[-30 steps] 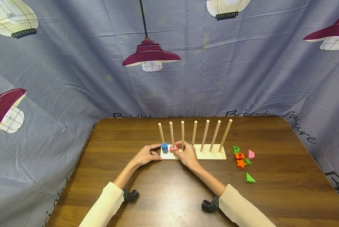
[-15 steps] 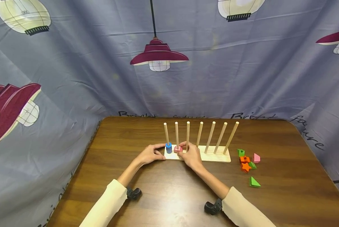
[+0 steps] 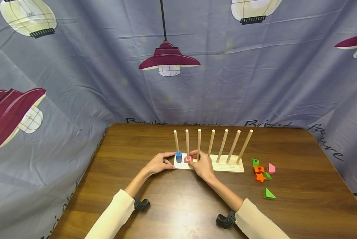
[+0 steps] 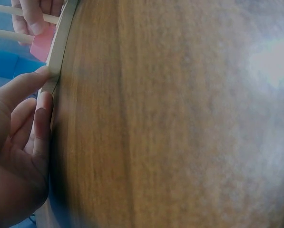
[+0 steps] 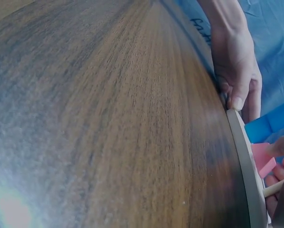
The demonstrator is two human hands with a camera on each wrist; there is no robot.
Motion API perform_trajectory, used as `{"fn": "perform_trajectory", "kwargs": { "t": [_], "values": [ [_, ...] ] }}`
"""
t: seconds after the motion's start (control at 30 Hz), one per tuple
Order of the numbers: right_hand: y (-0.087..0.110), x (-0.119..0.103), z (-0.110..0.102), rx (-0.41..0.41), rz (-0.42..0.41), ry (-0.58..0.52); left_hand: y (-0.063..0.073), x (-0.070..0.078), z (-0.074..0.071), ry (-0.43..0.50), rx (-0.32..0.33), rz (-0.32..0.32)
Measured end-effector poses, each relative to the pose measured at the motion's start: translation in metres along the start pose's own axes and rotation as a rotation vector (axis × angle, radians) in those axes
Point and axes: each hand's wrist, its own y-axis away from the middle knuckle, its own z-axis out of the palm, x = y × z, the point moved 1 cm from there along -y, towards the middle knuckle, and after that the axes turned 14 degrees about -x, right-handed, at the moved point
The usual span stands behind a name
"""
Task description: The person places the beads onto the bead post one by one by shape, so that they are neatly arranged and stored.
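A wooden board with a row of upright pegs (image 3: 226, 167) lies on the table. My left hand (image 3: 157, 163) grips its left end, thumb at the front corner and fingers toward the back, as the left wrist view also shows. Blue blocks (image 5: 270, 122) are stacked on the leftmost peg. Low on the second peg sits a pink block (image 4: 43, 43), pinched between the thumb and fingers of my right hand (image 3: 203, 166). The third peg rises in front of that hand and partly covers it. The remaining pegs to the right carry nothing.
Right of the board lie loose blocks: a green one (image 3: 255, 162), an orange one (image 3: 258, 169), an orange star (image 3: 260, 178), a pink one (image 3: 271, 168) and green triangles (image 3: 269, 194). A patterned curtain (image 3: 178, 99) hangs behind the wooden table (image 3: 172, 199).
The head view has turned a little, so everything appears slightly farther right. Both hands keep their places, the left at the board's end and the right on the pink block.
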Motion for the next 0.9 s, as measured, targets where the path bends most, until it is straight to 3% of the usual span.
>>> {"fn": "perform_trajectory", "kwargs": {
  "t": [0.27,0.53,0.73,0.9],
  "values": [
    [0.02,0.0,-0.014,-0.073,-0.04,-0.009,0.002,0.0,0.002,-0.017,0.002,-0.013],
    [0.05,0.003,-0.066,-0.116,-0.116,-0.065,0.001,0.001,0.001,-0.024,0.002,-0.007],
    [0.073,0.013,-0.123,0.019,-0.165,0.024,0.002,0.001,0.001,-0.035,0.006,-0.019],
    [0.096,0.029,-0.173,0.181,-0.088,0.156,0.0,0.0,0.001,-0.051,0.007,-0.01]
  ]
}}
